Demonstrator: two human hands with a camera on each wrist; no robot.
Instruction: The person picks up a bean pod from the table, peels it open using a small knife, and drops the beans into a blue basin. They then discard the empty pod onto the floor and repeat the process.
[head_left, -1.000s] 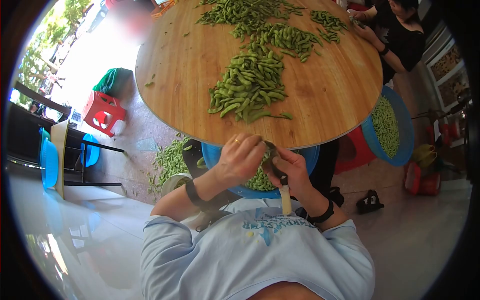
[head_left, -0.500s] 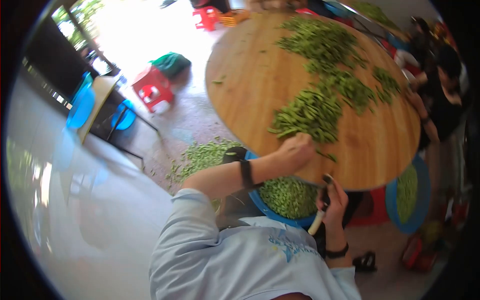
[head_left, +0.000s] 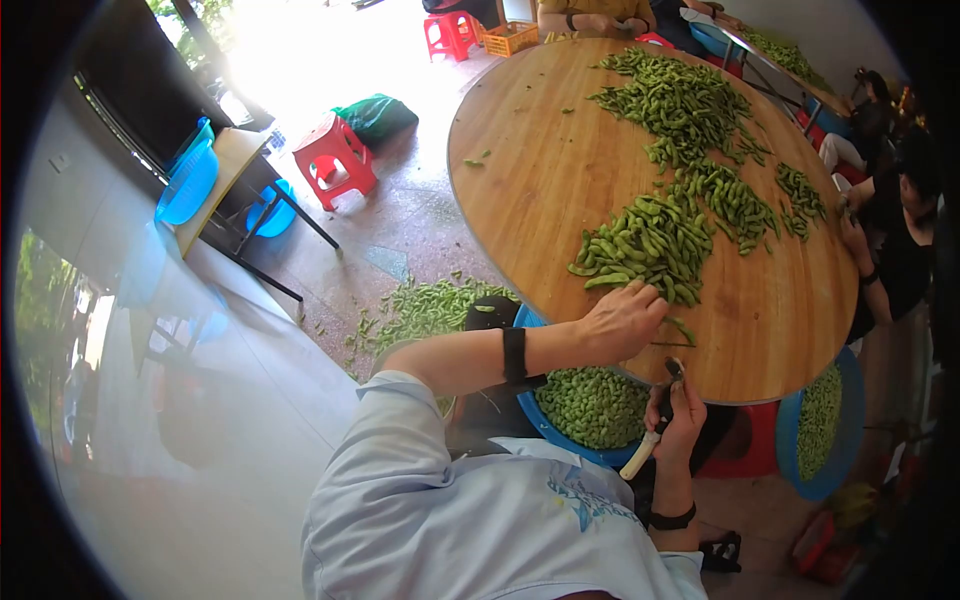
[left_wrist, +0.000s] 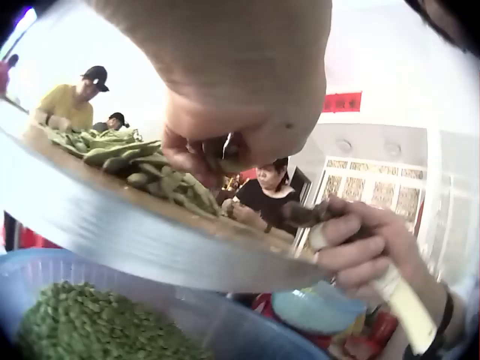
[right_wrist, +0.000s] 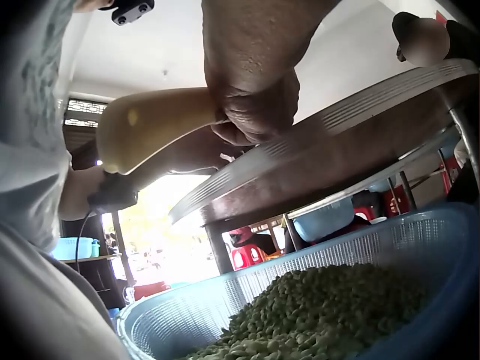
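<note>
Green soybean pods lie heaped on the round wooden table. At the heap's near edge is my left hand, its fingers curled down. In the left wrist view, a greenish piece, apparently a pod, shows between thumb and fingers, mostly hidden. One loose pod lies just beside the fingertips. Just off the table's near edge, my right hand grips a tool with a pale handle and a black part; its kind is not clear. A dark cover or piece shows at the right thumb's tip.
Below the table edge, a blue basket holds shelled beans. Another blue basin of beans stands to the right. Pods litter the floor at left, near a red stool. A person in black sits at the right.
My hands have separated: the left moved from beside the right to the heap on the table, while the right kept the tool near the table edge. The head view turned left.
</note>
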